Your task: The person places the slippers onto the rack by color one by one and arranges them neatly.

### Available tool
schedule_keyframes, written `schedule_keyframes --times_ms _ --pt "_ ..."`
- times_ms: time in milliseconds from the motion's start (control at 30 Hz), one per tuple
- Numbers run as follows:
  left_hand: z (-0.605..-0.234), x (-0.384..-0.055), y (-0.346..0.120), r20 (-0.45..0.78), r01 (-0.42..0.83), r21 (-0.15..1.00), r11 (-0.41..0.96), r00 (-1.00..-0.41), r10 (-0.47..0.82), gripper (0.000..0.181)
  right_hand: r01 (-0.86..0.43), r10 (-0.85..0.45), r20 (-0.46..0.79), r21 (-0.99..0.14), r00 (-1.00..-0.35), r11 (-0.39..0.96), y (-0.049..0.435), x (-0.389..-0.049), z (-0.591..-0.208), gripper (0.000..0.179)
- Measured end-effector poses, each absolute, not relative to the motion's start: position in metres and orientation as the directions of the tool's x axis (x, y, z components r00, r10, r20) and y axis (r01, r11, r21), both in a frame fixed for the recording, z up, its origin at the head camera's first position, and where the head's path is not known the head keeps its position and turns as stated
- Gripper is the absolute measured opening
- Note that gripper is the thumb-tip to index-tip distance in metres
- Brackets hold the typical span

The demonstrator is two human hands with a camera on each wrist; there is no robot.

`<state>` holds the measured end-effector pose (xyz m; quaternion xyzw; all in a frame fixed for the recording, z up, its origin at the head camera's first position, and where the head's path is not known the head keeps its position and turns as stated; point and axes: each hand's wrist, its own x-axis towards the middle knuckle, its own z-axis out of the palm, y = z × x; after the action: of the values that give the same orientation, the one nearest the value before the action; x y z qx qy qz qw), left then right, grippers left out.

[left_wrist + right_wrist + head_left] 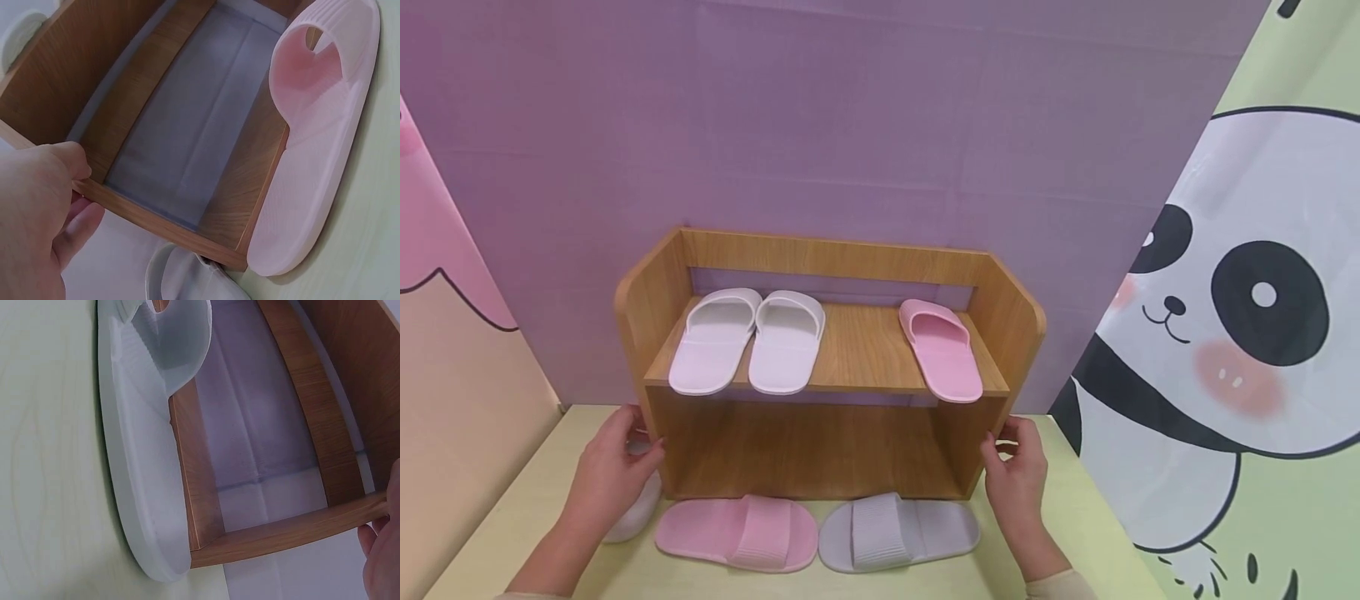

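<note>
A wooden two-tier shoe rack (857, 342) stands on the table. My left hand (604, 477) pinches the front edge of its left side panel between thumb and fingers, as the left wrist view also shows. On the opposite side, my right hand (1019, 482) grips the right panel's edge. Two white slippers (707, 358) lie side by side on the left of the upper shelf; a pink slipper (951, 367) is at its right. Before the rack's base, another pink slipper (700, 527) and a grey slipper (936, 529) lie end to end, sideways.
Partly hidden behind my left hand is whitish footwear (636, 512) on the table, beside the rack. The pale yellow table (1075, 517) reaches out on both sides. A purple cloth wall (850, 117) rises behind, with a panda-printed curtain (1262, 400) at the right.
</note>
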<state>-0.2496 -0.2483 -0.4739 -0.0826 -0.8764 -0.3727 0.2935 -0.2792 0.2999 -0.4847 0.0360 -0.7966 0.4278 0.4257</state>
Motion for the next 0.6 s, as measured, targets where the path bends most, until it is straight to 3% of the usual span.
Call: schedule_keyframes --times_ms 333,433,600 --pt "-0.471 -0.228 -0.243 0.542 0.225 0.61 0.759 -0.818 -0.193 0.026 -0.431 0.302 0.711 -0.651 -0.636 0.624 0.299 -0.28 -0.485 0.025" --pt "-0.475 -0.224 -0.24 0.555 0.313 0.567 0.762 -0.829 -0.073 0.026 -0.444 0.297 0.72 -0.644 -0.628 0.623 0.299 -0.279 -0.485 0.025" --pt "-0.493 -0.225 -0.236 0.55 0.559 0.412 0.719 -0.782 0.293 0.035 -0.455 0.293 0.73 -0.636 -0.618 0.624 0.3 -0.28 -0.485 0.024"
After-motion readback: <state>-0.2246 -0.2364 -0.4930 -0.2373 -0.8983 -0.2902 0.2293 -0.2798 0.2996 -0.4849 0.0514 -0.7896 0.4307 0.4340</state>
